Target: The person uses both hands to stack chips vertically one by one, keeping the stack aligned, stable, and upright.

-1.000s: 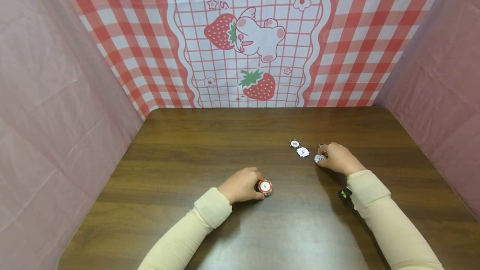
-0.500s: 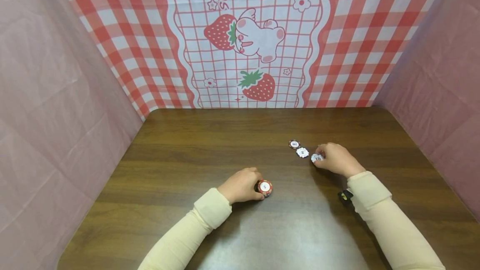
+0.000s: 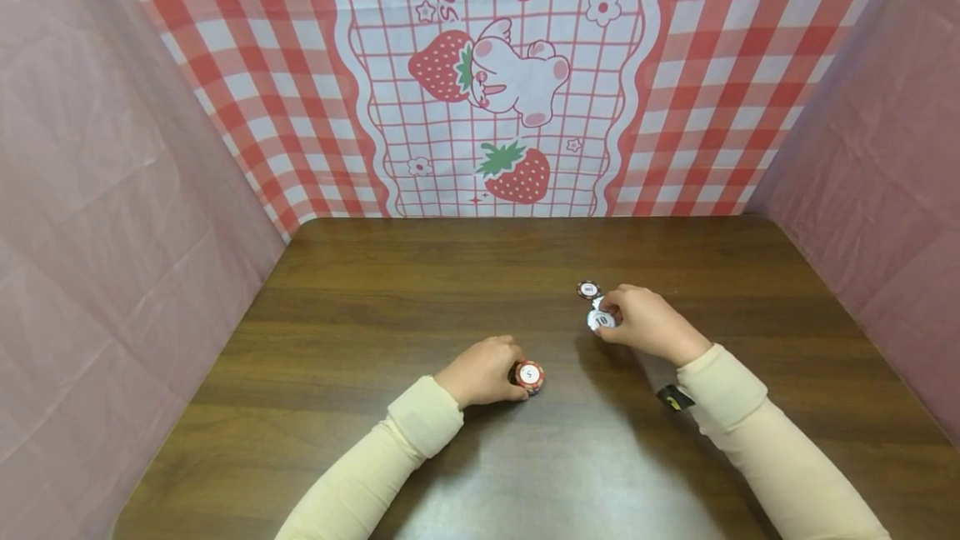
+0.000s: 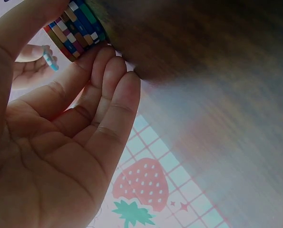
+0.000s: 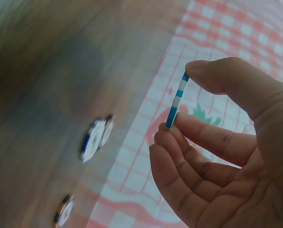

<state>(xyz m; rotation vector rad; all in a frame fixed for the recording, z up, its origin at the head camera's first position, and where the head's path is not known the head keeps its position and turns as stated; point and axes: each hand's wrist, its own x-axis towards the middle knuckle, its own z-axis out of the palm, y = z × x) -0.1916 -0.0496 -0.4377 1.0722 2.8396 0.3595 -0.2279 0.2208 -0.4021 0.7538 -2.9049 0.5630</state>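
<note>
Left hand (image 3: 483,371) and right hand (image 3: 648,323) both gripping.
Left: thumb and fingers round a stack of round multicoloured chips (image 3: 530,375), red-rimmed on top, on the brown wood-grain table (image 3: 375,290). Right: pinches a round blue-and-white chip (image 3: 601,321) marked 10, above the table; just beyond lie a white chip with dark-blue edge marks (image 5: 92,140) and a dark-rimmed chip (image 3: 589,289) marked 100.

Curtained booth, perhaps — pink drapes (image 3: 97,215), gingham backdrop (image 3: 720,82), wooden table (image 3: 405,282).

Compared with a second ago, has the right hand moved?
Yes: the right hand, holding the 10 chip, has moved left, closer to the 100 chip, which stayed put.
</note>
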